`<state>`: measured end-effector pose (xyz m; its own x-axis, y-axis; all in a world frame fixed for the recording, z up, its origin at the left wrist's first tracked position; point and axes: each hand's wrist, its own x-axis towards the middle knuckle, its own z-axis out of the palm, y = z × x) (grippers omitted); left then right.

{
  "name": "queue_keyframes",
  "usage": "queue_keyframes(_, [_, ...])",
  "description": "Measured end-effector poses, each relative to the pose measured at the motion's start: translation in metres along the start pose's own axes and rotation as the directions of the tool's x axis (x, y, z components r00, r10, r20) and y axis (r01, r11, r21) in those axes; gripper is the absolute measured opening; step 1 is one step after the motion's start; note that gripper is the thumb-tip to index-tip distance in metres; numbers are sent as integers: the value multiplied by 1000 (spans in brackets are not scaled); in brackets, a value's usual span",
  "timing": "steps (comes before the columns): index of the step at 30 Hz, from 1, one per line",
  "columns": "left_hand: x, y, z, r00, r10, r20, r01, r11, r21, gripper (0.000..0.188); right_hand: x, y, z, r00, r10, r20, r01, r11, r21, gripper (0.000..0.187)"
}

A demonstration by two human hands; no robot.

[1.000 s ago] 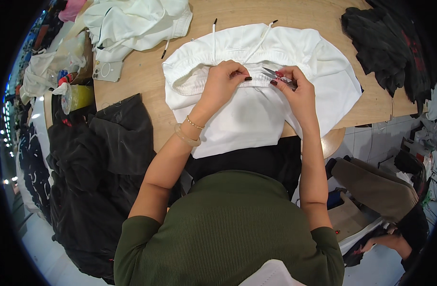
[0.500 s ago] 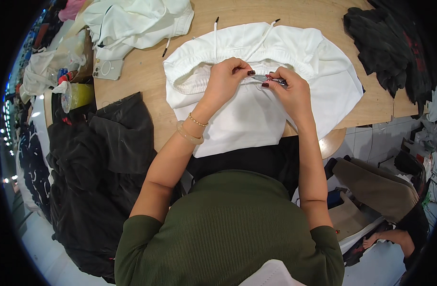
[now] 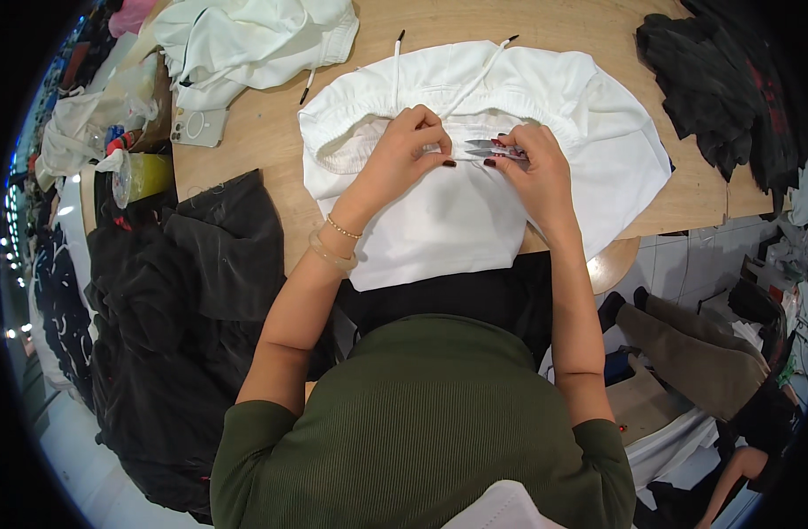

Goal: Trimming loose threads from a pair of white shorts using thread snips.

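White shorts (image 3: 439,225) with an elastic waistband and two dark-tipped drawstrings lie spread over the table edge in front of me. My left hand (image 3: 413,145) is closed on the waistband, thumb and fingers pinching its near edge. Thread snips (image 3: 488,148) sit in my right hand (image 3: 532,163); their two blades are parted and point left toward my left hand, just above the waistband cloth. My right fingers wrap round the handles.
The wooden table (image 3: 580,22) carries another white garment (image 3: 254,40) at the far left, a phone (image 3: 198,128) and dark garments (image 3: 708,88) at the far right. Black cloth (image 3: 183,326) hangs at my left. At lower right, another person's arm (image 3: 730,480) shows near brown-clad legs (image 3: 686,353).
My left hand has shifted slightly left and down along the waistband, away from the snips. The snips' blades now stand apart. The other person's arm at lower right has moved down.
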<state>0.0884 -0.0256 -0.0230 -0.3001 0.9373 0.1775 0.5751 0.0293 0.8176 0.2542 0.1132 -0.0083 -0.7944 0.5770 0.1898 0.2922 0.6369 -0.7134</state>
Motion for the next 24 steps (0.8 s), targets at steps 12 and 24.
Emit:
queue_keyframes(12, [-10,2,0,998,-8,-67,8,1000,-1,14,-2,-1,15,991,-134,-8,133,989,-70,24])
queue_keyframes(24, [-8,-1,-1,989,-46,-140,27,991,-131,31,-1,-8,21,997,-23,-74,33,990,137,23])
